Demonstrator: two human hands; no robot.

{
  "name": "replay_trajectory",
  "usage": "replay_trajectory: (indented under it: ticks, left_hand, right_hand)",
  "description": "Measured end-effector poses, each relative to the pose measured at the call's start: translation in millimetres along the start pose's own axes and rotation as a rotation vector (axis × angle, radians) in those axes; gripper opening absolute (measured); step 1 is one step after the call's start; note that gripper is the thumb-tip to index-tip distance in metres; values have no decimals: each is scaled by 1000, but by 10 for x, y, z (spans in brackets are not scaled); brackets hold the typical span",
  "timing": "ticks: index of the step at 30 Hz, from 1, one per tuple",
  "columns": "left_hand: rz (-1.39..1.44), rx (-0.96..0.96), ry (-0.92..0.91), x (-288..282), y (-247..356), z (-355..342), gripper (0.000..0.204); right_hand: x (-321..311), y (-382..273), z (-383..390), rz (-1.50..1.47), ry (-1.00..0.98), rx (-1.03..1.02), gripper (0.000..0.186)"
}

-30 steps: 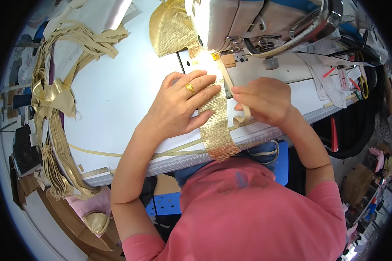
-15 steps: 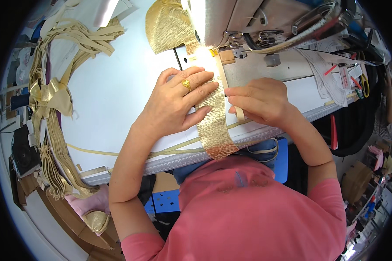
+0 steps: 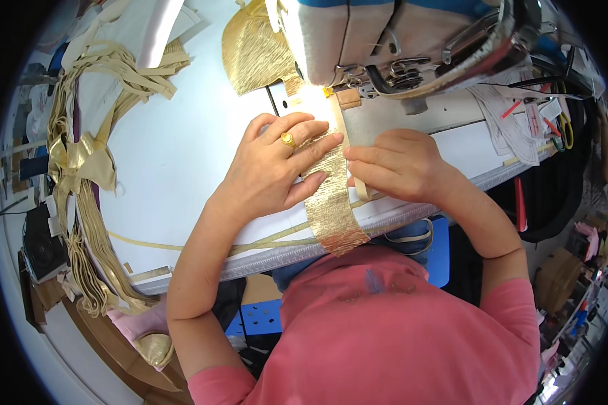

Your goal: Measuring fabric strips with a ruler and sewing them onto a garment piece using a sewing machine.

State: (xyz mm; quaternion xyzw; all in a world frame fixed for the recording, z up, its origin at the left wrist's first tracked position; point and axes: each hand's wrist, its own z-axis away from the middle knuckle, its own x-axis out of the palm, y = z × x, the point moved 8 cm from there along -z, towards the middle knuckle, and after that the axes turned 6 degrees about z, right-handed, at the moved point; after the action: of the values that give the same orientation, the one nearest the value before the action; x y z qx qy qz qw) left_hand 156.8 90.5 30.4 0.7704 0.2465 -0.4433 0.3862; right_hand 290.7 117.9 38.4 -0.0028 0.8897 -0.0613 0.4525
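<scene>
A strip of crinkled gold fabric [image 3: 331, 216] runs from under the sewing machine [image 3: 338, 47] toward me, its near end hanging over the table edge. My left hand [image 3: 277, 158] lies on it with fingers spread, pressing it from the left. At the strip's right edge, my right hand [image 3: 402, 165] pinches a narrow beige band [image 3: 362, 191] that runs along the fabric up to the machine's needle area. The needle itself is lost in the lamp's glare. Beyond the machine, a wider gold piece [image 3: 257, 57] lies on the table, joined to the strip.
Bundled gold strips with a bow [image 3: 81, 158] hang along the table's left side. Paper patterns [image 3: 507, 118] and yellow-handled scissors [image 3: 566, 128] lie at the right. A ruler tape [image 3: 250, 264] edges the table front. Below left is a gold moulded cup [image 3: 157, 347].
The view has shifted slightly, with the machine appearing lower. My right hand has moved slightly left, closer to the fabric edge with the beige band. My left hand stays on the strip.
</scene>
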Motion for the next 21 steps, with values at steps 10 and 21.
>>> replay_trajectory:
  ticks: [10,21]
  left_hand:
    - [-39,-24,58,-27,-53,-65,44]
    - [38,4,169,-39,-34,-20,35]
  right_hand:
    - [25,84,-19,52,-6,-35,28]
    - [-51,309,83,-186,96,223,27]
